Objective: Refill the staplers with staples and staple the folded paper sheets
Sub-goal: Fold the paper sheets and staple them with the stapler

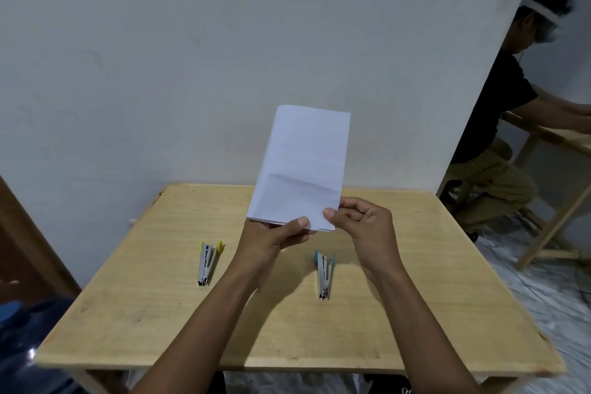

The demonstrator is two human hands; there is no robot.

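1. Both hands, the left hand [281,235] and the right hand [361,221], pinch the bottom edge of the creased white folded paper [300,169], upright above the pale wooden counter [134,297].
2. Left of the hands lies a slim metal stapler with yellow tips [207,262]; between the wrists lies one with blue tips [324,273].

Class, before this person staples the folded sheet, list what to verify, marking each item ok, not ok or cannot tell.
1. Both the left hand and right hand pinch the folded paper: ok.
2. The blue stapler lies on the table, near the hands: ok.
3. The yellow stapler lies on the table: ok.
4. Staplers loaded with staples: cannot tell.
5. A stapler in hand: not ok, both hands hold paper.
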